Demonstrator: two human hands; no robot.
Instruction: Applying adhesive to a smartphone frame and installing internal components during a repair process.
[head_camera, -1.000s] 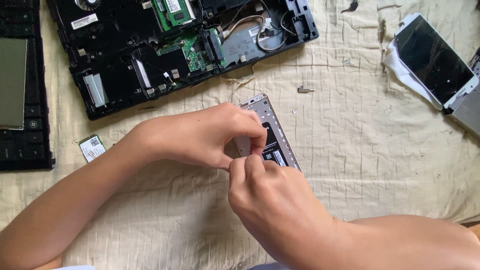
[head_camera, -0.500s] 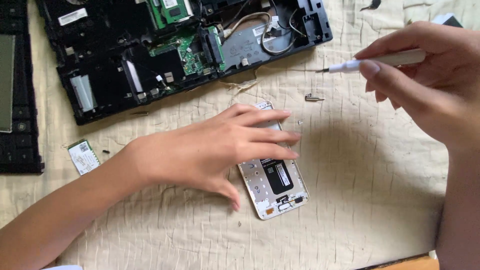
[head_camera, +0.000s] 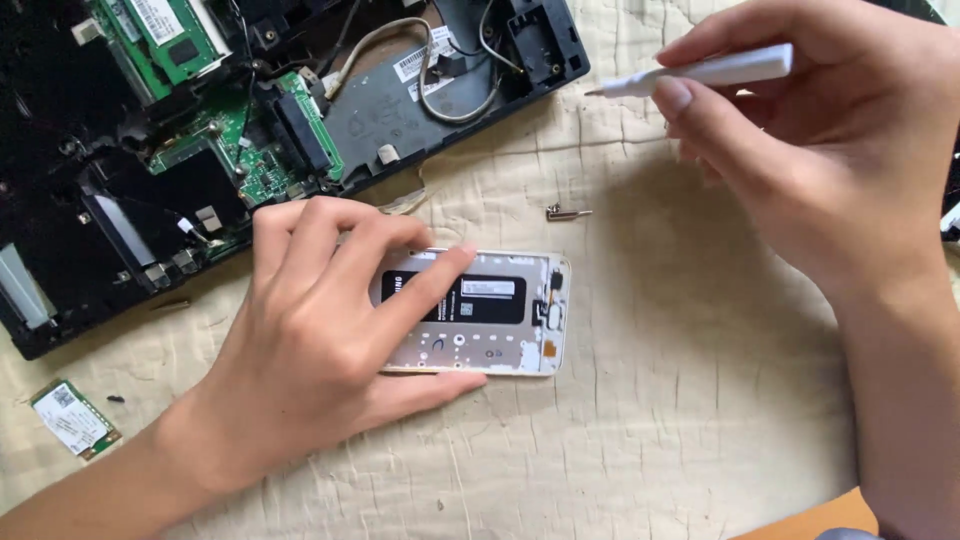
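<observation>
Your left hand (head_camera: 320, 340) now lies with fingers spread flat on the opened phone (head_camera: 490, 315), pinning it to the cloth (head_camera: 620, 440) at centre. Your right hand (head_camera: 800, 160), which had been working at the phone with the left, has lifted to the far right, fingers pinching a white screwdriver (head_camera: 700, 72); a loose screw (head_camera: 566, 212) lies just beyond the phone.

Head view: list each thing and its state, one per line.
Phone: back cover off, lying flat on the cloth.
Laptop: opened, circuit board exposed.
Screwdriver: raised, off the phone.
Left hand: pressing on the phone.
Right hand: gripping the screwdriver.
Screw: loose on the cloth.
</observation>
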